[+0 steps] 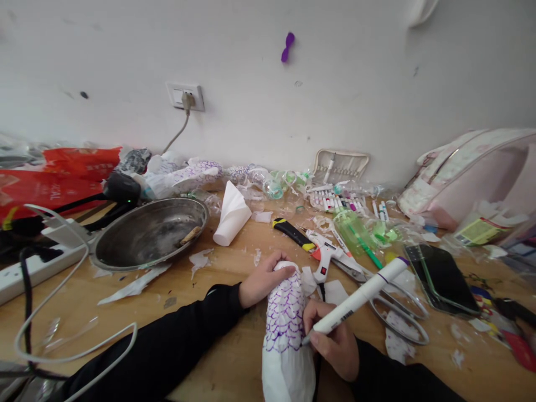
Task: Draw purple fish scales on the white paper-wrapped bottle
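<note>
A white paper-wrapped bottle shape (287,329) lies on the wooden table (176,304) in front of me, covered in purple scale lines. My left hand (263,279) is wrapped round its upper end. My right hand (333,338) is closed on a white marker with a purple cap (360,296), its tip touching the right side of the wrapped shape. Both sleeves are black.
A metal pan (148,233) sits left of centre, beside a white power strip (39,262) and cables. A paper cone (231,215), glue gun (324,255), utility knife (293,231), scissors (385,298), markers (335,200), phone (444,277) and pink bag (469,170) crowd the right.
</note>
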Demonstrator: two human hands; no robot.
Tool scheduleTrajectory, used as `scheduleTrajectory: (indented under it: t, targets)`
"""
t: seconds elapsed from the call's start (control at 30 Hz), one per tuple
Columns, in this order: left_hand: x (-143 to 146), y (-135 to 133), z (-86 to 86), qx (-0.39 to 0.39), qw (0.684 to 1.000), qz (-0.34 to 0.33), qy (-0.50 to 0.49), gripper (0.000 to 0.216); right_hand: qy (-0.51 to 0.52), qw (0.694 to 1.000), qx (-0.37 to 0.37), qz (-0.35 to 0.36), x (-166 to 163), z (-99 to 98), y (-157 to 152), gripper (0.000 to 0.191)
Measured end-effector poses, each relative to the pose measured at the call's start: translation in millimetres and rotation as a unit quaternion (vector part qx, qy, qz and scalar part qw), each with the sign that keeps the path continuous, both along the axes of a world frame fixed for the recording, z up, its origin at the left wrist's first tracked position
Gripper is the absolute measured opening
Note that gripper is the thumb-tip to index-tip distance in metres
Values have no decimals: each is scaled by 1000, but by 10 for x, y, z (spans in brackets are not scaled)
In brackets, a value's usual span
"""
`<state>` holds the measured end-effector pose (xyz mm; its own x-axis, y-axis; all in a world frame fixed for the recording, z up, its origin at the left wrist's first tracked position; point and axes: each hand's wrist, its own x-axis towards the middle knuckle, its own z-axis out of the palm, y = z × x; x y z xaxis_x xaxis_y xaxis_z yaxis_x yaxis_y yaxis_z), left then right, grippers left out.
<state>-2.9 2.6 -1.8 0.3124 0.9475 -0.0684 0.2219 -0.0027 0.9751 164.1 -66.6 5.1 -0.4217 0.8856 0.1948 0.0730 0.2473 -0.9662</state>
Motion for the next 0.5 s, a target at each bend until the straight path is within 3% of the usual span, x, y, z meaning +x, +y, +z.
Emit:
scheduleTrajectory:
  t: [0.5]
  targets:
    - [-6,3,-25,15,1000,3,-2,20,20,999,-25,-12,-25,-5,13,11]
